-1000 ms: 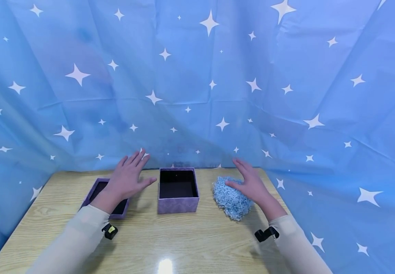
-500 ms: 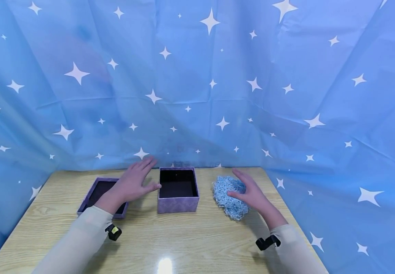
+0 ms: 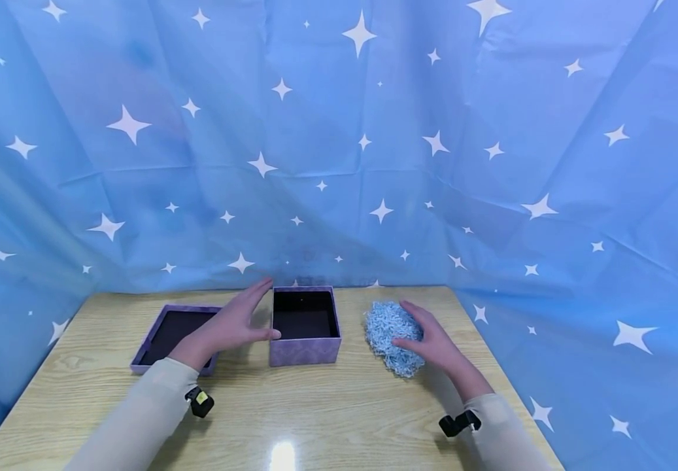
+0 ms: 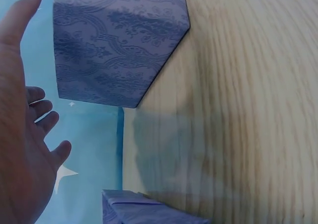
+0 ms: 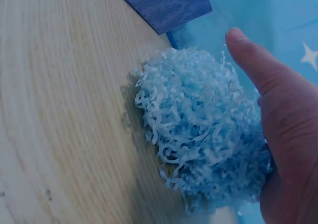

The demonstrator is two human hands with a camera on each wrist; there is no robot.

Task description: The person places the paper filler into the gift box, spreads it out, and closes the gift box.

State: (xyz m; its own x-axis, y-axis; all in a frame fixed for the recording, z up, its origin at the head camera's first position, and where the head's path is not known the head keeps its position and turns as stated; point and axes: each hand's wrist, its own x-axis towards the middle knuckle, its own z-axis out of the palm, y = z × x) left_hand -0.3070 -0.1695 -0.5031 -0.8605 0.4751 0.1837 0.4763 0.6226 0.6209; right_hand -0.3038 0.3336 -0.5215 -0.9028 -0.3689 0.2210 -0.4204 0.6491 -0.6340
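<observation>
A purple patterned box (image 3: 305,352), dark inside and without its lid, stands near the back middle of the table. Beside its left wall is my left hand (image 3: 229,327), thumb and fingers spread; the left wrist view shows the thumb apart from the box wall (image 4: 109,45). At the right lies a loose heap of light blue shredded paper (image 3: 396,340). My right hand (image 3: 435,340) hovers at its right side, thumb stretched out over it. In the right wrist view, the thumb (image 5: 258,60) is straight beside the shredded paper (image 5: 198,119), and the other fingers are mostly hidden.
A purple box lid (image 3: 156,333), dark inside up, lies left of the box, partly behind the left forearm. The wooden table (image 3: 315,412) ends at a blue star-printed curtain (image 3: 327,144) behind and on both sides.
My left hand has moved right and down from over the lid to the box's left side. My right hand has lowered a little toward the shredded paper. Box, lid and paper stay put.
</observation>
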